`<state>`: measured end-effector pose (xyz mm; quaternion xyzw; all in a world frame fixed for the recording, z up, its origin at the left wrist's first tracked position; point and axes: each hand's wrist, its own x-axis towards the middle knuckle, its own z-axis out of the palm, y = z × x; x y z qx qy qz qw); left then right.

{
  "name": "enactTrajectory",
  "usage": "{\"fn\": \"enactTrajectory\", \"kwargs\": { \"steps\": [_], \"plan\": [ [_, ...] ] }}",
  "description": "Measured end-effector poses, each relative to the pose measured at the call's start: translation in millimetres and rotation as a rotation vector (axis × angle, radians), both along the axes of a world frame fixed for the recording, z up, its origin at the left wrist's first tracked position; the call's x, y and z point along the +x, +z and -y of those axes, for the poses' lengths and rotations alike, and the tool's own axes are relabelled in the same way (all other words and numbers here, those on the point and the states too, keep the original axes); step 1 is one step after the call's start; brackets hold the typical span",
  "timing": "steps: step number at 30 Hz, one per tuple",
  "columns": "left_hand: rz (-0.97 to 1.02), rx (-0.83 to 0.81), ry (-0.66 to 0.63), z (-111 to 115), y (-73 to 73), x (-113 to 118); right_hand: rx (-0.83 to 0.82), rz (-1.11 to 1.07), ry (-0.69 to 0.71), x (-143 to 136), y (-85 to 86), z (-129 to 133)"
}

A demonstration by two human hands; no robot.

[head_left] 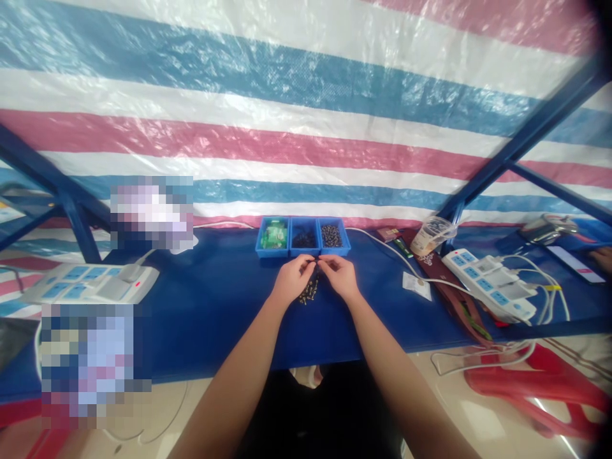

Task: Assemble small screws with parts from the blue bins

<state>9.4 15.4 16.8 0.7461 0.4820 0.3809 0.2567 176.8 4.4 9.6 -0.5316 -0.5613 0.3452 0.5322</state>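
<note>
Both hands meet just in front of three joined blue bins. My left hand (294, 280) is closed, thumb and fingertips pinched together; whatever it holds is too small to name. My right hand (340, 275) pinches the same way a little to the right, its fingertips almost touching the left ones. Beneath and between them lies a small pile of brass-coloured and dark screw-like pieces (310, 291) on the blue table (215, 306). The left bin holds green packets (274, 234), the middle one black small parts (305, 240), the right one shiny small metal pieces (331, 236).
A power strip (90, 284) stands at the left, another (490, 285) with plugged cables at the right. Near the latter are a plastic cup (429, 237), a small clear bag (417, 285) and a phone (575, 263). Another person's hand (603, 258) shows at the right edge.
</note>
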Motion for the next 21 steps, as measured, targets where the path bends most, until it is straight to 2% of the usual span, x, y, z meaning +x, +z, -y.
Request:
{"fn": "enactTrajectory", "kwargs": {
  "steps": [21],
  "plan": [
    [0.013,0.003,0.008,0.2,4.2,-0.7,0.001,0.011,0.016,-0.9,1.1,0.1]
  ]
}}
